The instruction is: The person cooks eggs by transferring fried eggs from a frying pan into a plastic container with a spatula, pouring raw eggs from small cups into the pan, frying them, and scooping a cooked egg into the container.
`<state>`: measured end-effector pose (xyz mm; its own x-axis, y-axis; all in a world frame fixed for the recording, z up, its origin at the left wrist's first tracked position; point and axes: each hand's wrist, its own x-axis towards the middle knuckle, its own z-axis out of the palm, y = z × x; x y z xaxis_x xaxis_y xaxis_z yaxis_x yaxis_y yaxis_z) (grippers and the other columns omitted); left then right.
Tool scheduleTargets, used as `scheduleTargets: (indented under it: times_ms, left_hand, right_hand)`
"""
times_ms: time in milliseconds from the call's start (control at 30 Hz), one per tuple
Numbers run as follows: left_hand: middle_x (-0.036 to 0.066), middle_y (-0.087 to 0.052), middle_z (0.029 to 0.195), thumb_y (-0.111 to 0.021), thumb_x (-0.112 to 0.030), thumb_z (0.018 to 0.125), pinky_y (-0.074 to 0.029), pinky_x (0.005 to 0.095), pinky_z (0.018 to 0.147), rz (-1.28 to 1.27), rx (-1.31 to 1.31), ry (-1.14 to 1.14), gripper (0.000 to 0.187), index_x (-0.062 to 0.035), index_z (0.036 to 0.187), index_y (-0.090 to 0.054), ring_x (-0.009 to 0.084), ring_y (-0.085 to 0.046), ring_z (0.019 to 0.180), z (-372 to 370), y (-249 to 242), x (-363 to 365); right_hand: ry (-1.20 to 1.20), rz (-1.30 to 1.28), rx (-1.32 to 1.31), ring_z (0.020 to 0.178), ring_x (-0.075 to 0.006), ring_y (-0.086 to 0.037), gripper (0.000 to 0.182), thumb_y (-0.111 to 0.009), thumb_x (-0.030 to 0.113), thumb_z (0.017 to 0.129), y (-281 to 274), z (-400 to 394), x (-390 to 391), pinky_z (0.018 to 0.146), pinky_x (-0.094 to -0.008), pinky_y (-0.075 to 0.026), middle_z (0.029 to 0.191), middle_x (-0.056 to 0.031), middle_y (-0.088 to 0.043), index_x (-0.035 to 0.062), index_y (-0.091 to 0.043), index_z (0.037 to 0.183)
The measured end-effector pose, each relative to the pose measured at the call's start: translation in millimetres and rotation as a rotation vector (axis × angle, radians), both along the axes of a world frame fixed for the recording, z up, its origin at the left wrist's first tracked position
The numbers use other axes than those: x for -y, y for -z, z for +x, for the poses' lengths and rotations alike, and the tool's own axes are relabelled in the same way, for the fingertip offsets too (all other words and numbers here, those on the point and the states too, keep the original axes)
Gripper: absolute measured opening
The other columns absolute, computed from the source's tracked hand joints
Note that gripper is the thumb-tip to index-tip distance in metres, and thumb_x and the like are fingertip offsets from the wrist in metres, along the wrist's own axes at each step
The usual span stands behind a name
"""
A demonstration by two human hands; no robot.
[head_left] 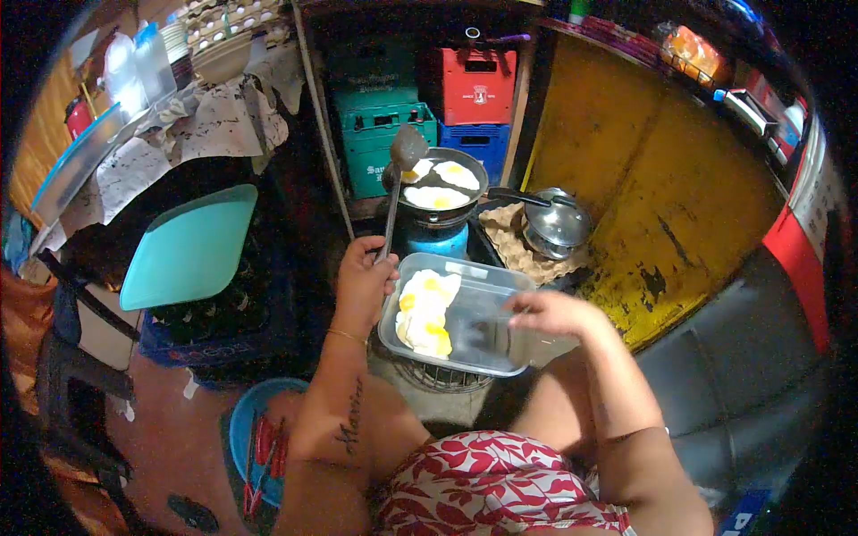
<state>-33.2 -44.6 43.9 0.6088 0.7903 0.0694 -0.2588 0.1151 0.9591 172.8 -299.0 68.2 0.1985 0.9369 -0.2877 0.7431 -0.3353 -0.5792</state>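
Note:
My left hand (365,277) is closed around the handle of a metal spatula (393,201), its dark head raised beside the frying pan (437,217). Fried eggs (436,197) with yellow yolks lie in the pan. Before me, a clear plastic container (478,358) has more fried eggs (423,313) piled in its left half. My right hand (559,315), slightly blurred, is over the container's right rim, with its fingers apart and nothing visible in them.
Right of the pan, a lidded metal pot (556,223) stands on brown paper (506,234). Green crates (386,147) and a red crate (478,87) are stacked behind. A turquoise lid (192,250) rests at left, above a blue crate (228,350). A blue basin (241,420) holds red-handled tongs (259,473).

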Motion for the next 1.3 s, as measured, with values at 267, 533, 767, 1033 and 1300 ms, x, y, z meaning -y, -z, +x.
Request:
scheduleTargets:
  times_ms: [267,533,767,1033,1300]
  left_hand:
    - [0.008,-0.059,0.088,-0.062,0.0,0.085,-0.041,0.0211,0.046,0.016,-0.008,0.016,0.033,-0.0027,0.115,-0.048,0.0112,-0.056,0.065,10,-5,6]
    - [0.01,-0.059,0.1,-0.053,0.003,0.078,-0.051,0.0256,0.056,0.016,0.124,0.129,0.035,-0.0021,0.112,-0.053,0.0183,-0.064,0.077,17,1,2]
    - [0.01,-0.054,0.113,-0.051,-0.003,0.081,-0.055,0.0306,0.074,0.055,0.148,0.15,0.033,-0.002,0.114,-0.054,0.0196,-0.059,0.1,13,-5,4]
    - [0.006,-0.057,0.107,-0.065,-0.009,0.083,-0.05,0.0291,0.078,0.709,0.064,-0.003,0.029,-0.0039,0.109,-0.055,0.0166,-0.059,0.091,10,-11,9]
    - [0.004,-0.062,0.086,-0.055,-0.011,0.093,-0.048,0.025,0.066,0.59,0.0,-0.233,0.007,-0.0043,0.095,-0.057,0.0107,-0.061,0.076,15,-18,18]
  right_hand:
    - [0.399,0.297,0.021,0.09,-0.025,-0.065,0.034,-0.067,0.027,0.086,54,63,10,0.08,-0.0377,-0.051,0.099,-0.0134,-0.069,0.0052,-0.063,0.112]
    - [0.207,0.097,0.11,0.093,-0.0315,-0.065,0.041,-0.069,0.032,0.083,53,51,4,0.083,-0.0405,-0.051,0.102,-0.0189,-0.067,0.0081,-0.062,0.115]
    - [0.16,-0.047,0.109,0.1,-0.03,-0.063,0.048,-0.069,0.035,0.084,49,58,15,0.087,-0.0379,-0.049,0.107,-0.0183,-0.067,0.0063,-0.058,0.121]
    - [0.175,-0.111,0.081,0.105,-0.0332,-0.062,0.052,-0.069,0.041,0.081,51,58,24,0.092,-0.0397,-0.047,0.112,-0.0195,-0.065,0.008,-0.06,0.12]
    - [0.145,-0.125,0.081,0.105,-0.0312,-0.061,0.052,-0.068,0.04,0.084,49,59,26,0.09,-0.0392,-0.048,0.113,-0.0185,-0.065,0.0093,-0.057,0.124]
